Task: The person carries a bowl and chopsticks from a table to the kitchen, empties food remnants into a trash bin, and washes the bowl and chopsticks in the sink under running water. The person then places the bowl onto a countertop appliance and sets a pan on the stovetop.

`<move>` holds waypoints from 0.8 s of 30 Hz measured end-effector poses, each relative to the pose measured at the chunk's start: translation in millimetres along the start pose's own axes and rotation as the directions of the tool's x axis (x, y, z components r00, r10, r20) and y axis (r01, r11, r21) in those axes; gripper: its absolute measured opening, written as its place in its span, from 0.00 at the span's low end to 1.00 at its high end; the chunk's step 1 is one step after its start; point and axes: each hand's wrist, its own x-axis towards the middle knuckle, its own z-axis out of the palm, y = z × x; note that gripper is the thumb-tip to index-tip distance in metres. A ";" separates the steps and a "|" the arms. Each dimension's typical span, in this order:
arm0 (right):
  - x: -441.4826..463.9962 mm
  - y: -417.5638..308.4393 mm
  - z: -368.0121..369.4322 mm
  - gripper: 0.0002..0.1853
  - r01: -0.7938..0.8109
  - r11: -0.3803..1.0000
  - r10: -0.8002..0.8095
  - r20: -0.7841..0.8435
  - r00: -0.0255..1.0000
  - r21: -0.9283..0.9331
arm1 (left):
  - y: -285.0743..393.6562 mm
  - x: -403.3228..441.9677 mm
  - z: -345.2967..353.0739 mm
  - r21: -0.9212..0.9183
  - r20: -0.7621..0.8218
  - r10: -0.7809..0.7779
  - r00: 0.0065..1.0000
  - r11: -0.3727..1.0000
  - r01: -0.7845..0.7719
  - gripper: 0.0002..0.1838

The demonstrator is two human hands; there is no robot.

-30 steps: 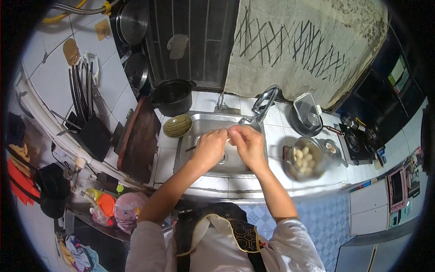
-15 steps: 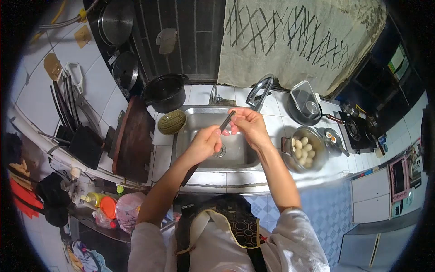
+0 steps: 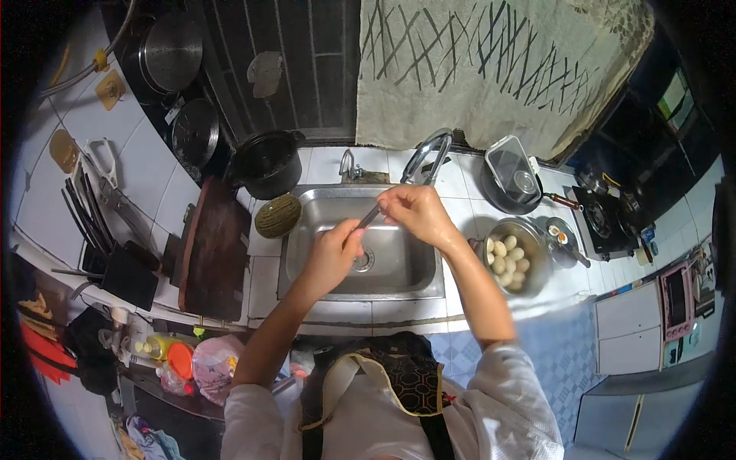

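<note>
My left hand (image 3: pixel 333 257) is closed round a thin dark stick-like thing (image 3: pixel 370 215) above the steel sink (image 3: pixel 406 268). The fingertips of my right hand (image 3: pixel 418 215) pinch the upper end of the same thing. It slants up to the right between the two hands. What it is exactly I cannot make out. Below my hands the sink drain (image 3: pixel 363 259) shows. The curved faucet (image 3: pixel 426 156) stands just behind my right hand.
A ridged green-brown bowl-like object (image 3: pixel 278 216) and a black pot (image 3: pixel 267 166) sit left of the sink. At its right stands a pot (image 3: pixel 534 268) with several pale egg-shaped items, behind it a pan (image 3: pixel 510 192). A wooden board (image 3: pixel 215 249) leans left.
The dark thing was hidden by my hands at first, then showed between them. Both hands have shifted slightly left in view, as has the sink, with the view itself moving.
</note>
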 end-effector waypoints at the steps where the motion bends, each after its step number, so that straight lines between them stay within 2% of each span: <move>1: 1.7 3.2 -2.9 0.09 0.009 1.000 -0.009 0.003 1.000 -0.005 | -2.3 2.6 2.6 0.010 -0.015 -0.005 1.000 1.000 0.005 0.09; 6: 7.5 17.0 -13.8 0.08 -0.007 0.999 0.007 0.020 1.000 0.035 | -12.2 19.1 16.8 -0.114 0.049 -0.034 0.998 0.993 0.040 0.08; 8: 8.1 22.4 -15.9 0.07 -0.007 0.996 0.014 0.072 0.997 -0.090 | -15.4 25.1 24.5 -0.170 0.064 -0.052 0.997 0.983 0.063 0.08; 10: 4.6 31.8 -8.7 0.06 0.317 0.932 -0.288 0.171 0.942 -0.176 | -30.3 35.2 35.7 -0.151 0.059 -0.022 0.998 0.988 0.030 0.09; 11: 6.3 38.4 -5.1 0.05 0.413 0.873 -0.385 0.154 0.910 -0.259 | -44.2 38.5 43.5 -0.149 0.062 -0.023 0.998 0.988 0.032 0.09; 12: 5.4 46.6 -7.2 0.05 0.412 0.874 -0.384 0.152 0.911 -0.259 | -61.9 38.9 52.2 -0.198 0.095 -0.055 0.994 0.977 0.073 0.09; 13: 3.9 55.7 -9.7 0.07 0.244 0.951 -0.193 0.249 0.949 -0.191 | -71.7 38.0 56.2 -0.244 0.131 -0.084 0.988 0.963 0.115 0.10; 14: 3.0 67.3 -12.1 0.10 0.058 0.988 -0.004 0.354 0.935 -0.142 | -72.8 38.0 56.0 -0.242 0.132 -0.082 0.988 0.964 0.112 0.10; 15: 2.9 88.5 -12.3 0.10 -0.038 0.996 0.065 0.379 0.923 -0.079 | -73.8 37.9 55.3 -0.316 0.269 -0.295 0.917 0.872 0.374 0.10; 16: 7.4 108.5 -17.1 0.10 -0.037 0.996 0.064 0.378 0.924 -0.080 | -75.9 37.3 54.4 -0.345 0.415 -0.467 0.780 0.713 0.610 0.09; 17: 11.8 128.8 -23.7 0.10 -0.246 0.961 0.275 0.337 0.900 -0.127 | -87.7 36.2 53.9 -0.343 0.416 -0.466 0.781 0.715 0.609 0.09; 18: 16.7 151.7 -30.5 0.09 -0.446 0.880 0.475 0.287 0.832 -0.162 | -109.7 35.6 56.4 -0.453 0.468 -0.502 0.728 0.571 0.685 0.09; 19: 24.1 180.1 -37.1 0.09 -0.504 0.859 0.511 0.119 0.851 -0.085 | -130.9 37.2 63.7 -0.540 0.525 -0.523 0.671 0.404 0.738 0.08; 20: 33.1 210.1 -44.8 0.08 -0.546 0.838 0.545 -0.051 0.837 0.004 | -151.0 40.5 75.7 -0.535 0.527 -0.524 0.669 0.407 0.740 0.08; 21: 43.9 241.2 -54.2 0.08 -0.483 0.861 0.508 -0.275 0.816 0.156 | -172.6 44.6 88.9 -0.607 0.515 -0.519 0.683 0.342 0.717 0.08; 22: 55.4 264.6 -65.0 0.09 -0.383 0.879 0.477 -0.482 0.735 0.285 | -190.6 51.1 100.0 -0.675 0.499 -0.516 0.696 0.272 0.686 0.09; 24: 78.7 284.4 -85.8 0.10 -0.099 0.858 0.462 -0.674 0.576 0.504 | -216.1 70.6 123.8 -0.702 0.458 -0.573 0.679 0.235 0.672 0.09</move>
